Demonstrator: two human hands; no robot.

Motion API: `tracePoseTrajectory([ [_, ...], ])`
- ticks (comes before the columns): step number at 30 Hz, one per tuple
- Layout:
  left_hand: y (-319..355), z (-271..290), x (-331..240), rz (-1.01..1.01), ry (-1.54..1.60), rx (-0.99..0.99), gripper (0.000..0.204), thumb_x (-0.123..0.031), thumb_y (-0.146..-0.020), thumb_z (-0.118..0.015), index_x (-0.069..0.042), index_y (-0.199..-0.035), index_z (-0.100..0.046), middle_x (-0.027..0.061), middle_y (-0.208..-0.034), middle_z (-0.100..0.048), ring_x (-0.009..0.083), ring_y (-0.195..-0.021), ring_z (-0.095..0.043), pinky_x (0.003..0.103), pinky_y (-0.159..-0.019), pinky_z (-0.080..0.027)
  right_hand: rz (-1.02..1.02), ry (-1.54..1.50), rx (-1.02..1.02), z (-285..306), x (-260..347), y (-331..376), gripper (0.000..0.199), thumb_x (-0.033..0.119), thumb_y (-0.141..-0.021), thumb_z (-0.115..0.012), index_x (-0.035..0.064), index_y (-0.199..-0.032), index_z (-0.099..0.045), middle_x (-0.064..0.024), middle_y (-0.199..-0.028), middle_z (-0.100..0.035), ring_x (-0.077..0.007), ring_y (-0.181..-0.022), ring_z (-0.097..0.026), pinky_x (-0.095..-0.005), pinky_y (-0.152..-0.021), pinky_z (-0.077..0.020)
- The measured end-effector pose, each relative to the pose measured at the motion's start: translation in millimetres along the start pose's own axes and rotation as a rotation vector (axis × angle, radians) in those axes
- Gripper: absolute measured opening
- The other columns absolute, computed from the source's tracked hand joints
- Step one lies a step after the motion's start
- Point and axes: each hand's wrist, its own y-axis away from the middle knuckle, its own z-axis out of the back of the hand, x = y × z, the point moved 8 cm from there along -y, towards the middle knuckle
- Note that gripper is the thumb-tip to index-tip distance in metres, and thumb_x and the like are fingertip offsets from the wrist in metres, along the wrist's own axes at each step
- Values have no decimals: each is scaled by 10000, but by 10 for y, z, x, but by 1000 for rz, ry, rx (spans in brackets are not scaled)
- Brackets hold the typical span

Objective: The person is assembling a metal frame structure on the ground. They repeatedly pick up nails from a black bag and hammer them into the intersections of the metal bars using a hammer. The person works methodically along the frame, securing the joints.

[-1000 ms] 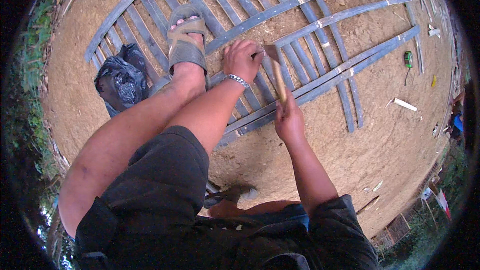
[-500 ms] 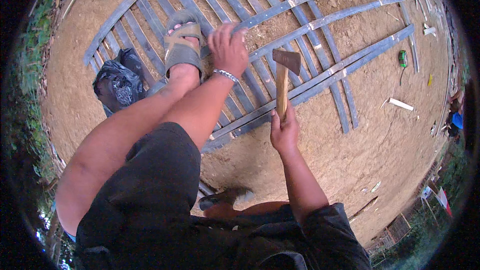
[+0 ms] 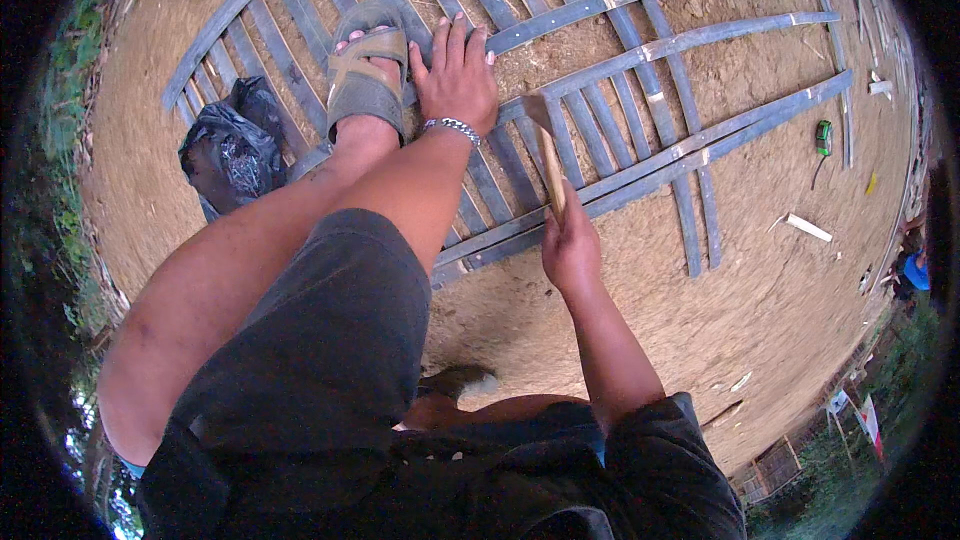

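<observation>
Since the earlier frame the left hand has come down, open with fingers spread over the slats, and the hatchet has turned its head nearly edge-on. Left to right: crinkled black plastic bag, then sandaled foot crowding the left hand, on a gappy frame of dark flat strips, some curved. Right hand grips the hatchet's wooden handle across the frame's near edge, open rough dirt beyond, white stick and green object farther right.
</observation>
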Motion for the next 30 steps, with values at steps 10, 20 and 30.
tracePoseTrajectory([
  [10,-10,-28,24,0,-50,-20,433,-296,-997,-510,-160,-1406,-534,66,-1579,-383,257,-1493,-297,620,-1186,-152,86,56,-49,99,181,-61,534,81,-959,-605,30,-1459,-424,-266,-1191,-651,-422,-1060,-667,-441,-880,-540],
  [20,16,-38,21,-3,-27,-16,430,-277,-997,-509,-140,-1405,-525,83,-1585,-373,273,-1498,-286,614,-1193,-146,314,46,-200,175,279,19,556,71,-933,-621,5,-1450,-426,-309,-1267,-616,-463,-1127,-641,-481,-900,-536],
  [30,3,-2,12,-11,-47,-45,423,-280,-984,-530,-149,-1386,-550,77,-1566,-407,264,-1489,-304,615,-1191,-153,66,-34,-20,74,-7,-4,405,81,-957,-590,53,-1346,-482,-311,-1041,-669,-512,-956,-652,-506,-798,-537],
])
